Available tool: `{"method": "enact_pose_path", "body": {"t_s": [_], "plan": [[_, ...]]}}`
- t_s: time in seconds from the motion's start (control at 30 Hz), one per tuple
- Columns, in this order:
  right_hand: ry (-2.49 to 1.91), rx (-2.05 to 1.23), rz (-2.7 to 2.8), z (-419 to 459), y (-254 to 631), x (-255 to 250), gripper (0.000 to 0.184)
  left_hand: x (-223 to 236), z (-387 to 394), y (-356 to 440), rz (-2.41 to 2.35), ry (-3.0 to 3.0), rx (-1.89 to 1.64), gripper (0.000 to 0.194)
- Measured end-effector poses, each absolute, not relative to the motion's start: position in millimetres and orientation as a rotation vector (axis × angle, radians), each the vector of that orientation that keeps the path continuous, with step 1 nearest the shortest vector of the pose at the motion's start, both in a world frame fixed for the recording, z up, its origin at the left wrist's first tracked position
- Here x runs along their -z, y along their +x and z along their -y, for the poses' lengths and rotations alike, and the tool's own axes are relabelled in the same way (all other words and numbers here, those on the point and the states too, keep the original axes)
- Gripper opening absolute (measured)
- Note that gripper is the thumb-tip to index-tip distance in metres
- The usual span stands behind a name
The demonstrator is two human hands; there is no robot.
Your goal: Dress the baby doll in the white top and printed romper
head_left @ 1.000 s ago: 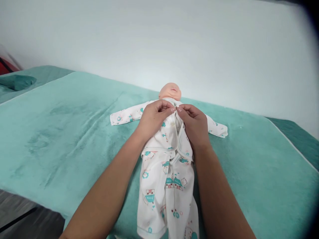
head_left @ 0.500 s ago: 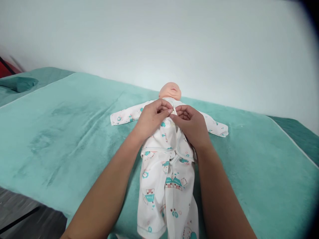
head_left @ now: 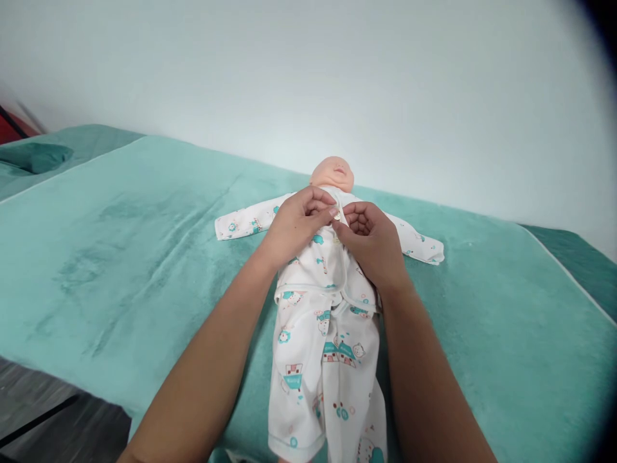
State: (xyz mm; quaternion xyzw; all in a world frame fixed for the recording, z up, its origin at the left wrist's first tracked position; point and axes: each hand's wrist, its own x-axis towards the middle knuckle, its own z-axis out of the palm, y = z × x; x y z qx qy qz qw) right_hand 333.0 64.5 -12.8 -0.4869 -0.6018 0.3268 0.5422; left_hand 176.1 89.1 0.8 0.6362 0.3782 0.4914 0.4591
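Observation:
A baby doll (head_left: 332, 172) lies on its back on a teal blanket (head_left: 120, 257), head towards the wall. It wears a white printed baby suit (head_left: 322, 347) with sleeves spread to both sides. My left hand (head_left: 294, 228) pinches the left edge of the suit's front opening at the chest, fingers closed on the cloth. My right hand (head_left: 373, 243) pinches the opposite edge, fingers curled on it. The two hands meet fingertip to fingertip just below the doll's neck, at a small snap.
A plain white wall rises right behind the doll. A darker green folded cloth (head_left: 33, 156) lies at the far left on another teal surface. The blanket's front edge drops to a dark floor (head_left: 43, 418) at lower left.
Both hands have stayed at the doll's chest. The right hand shifted slightly down and towards the left hand, bringing the two edges of the suit's front together.

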Motion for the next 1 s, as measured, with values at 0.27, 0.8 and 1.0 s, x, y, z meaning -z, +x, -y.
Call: {"method": "enact_pose_path", "body": {"t_s": [0.27, 0.8, 1.0], "plan": [[-1.18, -0.698, 1.499, -64, 333, 16, 0.02, 1, -92, 171, -0.859, 1.535, -1.148, 0.022], [-1.34, -0.515, 1.707, -56, 326, 9, 0.025, -3, -83, 186, -1.034, 1.521, -1.184, 0.021], [-1.303, -0.634, 1.714, -54, 327, 7, 0.028, -8, -83, 190, -1.114, 1.408, -1.182, 0.019]]}}
